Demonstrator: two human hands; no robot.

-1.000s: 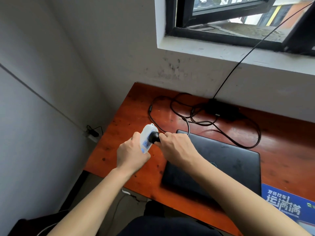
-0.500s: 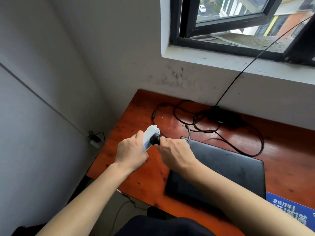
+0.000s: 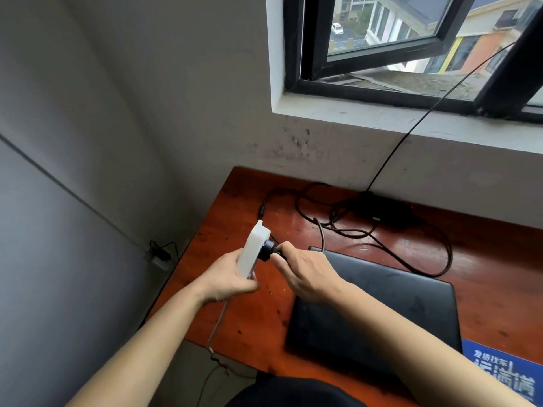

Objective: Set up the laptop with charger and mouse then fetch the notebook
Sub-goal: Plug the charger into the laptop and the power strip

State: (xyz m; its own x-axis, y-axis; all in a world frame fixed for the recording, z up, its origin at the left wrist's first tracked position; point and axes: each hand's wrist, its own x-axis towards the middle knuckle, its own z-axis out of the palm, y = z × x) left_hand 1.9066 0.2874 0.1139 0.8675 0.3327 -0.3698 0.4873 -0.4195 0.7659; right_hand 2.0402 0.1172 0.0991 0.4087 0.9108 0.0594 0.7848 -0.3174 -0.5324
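Fingers of the left hand (image 3: 226,280) are curled round the lower end of the white rectangular plastic power strip (image 3: 253,248), holding it raised and tilted above the left part of the red-brown wooden worktop (image 3: 252,327). Fingers of the right hand (image 3: 305,274) pinch the black round plug (image 3: 269,249), which sits against the face of the strip; whether the pins are fully seated cannot be told. A grey cord (image 3: 216,324) hangs from the bottom of the strip past the worktop edge toward the floor. The plug's lead runs back to the black charger brick (image 3: 379,208), which lies near the wall under the window sill with its thin black cable (image 3: 411,257) looped loosely across the worktop. The black laptop (image 3: 382,312) lies closed and flat on the worktop, just right of the hands. Judged progress: early. The mains end of the charger is being joined to the strip, which is the step in hand. The lid is shut, and no cable can be seen entering the laptop. No mouse is visible. No notebook can be identified; a blue printed sheet (image 3: 505,374) shows at the lower right edge, and its nature cannot be told. Charger-to-laptop connection, mouse setup and notebook retrieval appear outstanding.
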